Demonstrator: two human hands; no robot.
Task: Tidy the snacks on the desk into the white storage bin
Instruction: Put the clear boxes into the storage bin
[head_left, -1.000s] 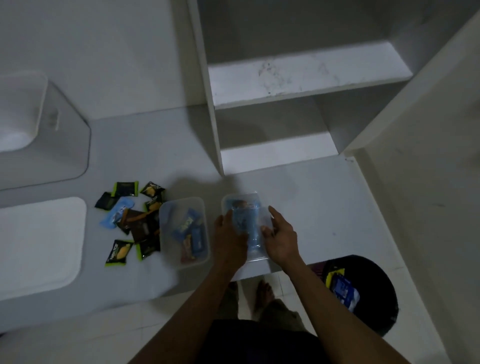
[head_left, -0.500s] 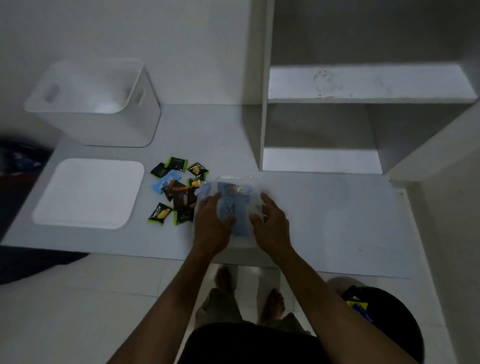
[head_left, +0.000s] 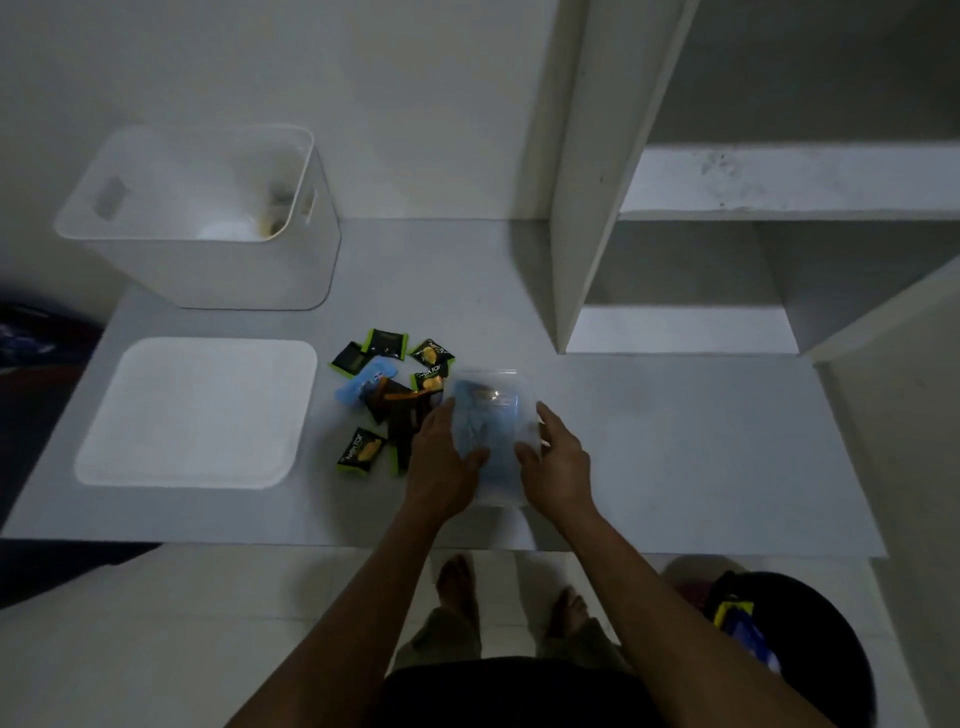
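A clear plastic box (head_left: 488, 415) with blue snack packets inside sits on the white desk (head_left: 675, 447) near its front edge. My left hand (head_left: 441, 457) rests on the box's left side with the thumb lying across the top. On the right side, my right hand (head_left: 558, 462) presses with straight, spread fingers. Just left of the box lies a pile of loose snack packets (head_left: 387, 395), green-black, brown and light blue. The white storage bin (head_left: 208, 260) stands at the desk's back left, apart from both hands.
A flat white lid (head_left: 197, 415) lies in front of the bin. A white shelf unit (head_left: 576, 208) rises from the desk's back right. A black waste basket (head_left: 795, 654) stands on the floor at the right. My feet are under the desk edge.
The clear piece in my hands has moved left onto the snack-filled clear box beside the pile. The view has swung left, bringing the white bin and lid fully into sight.
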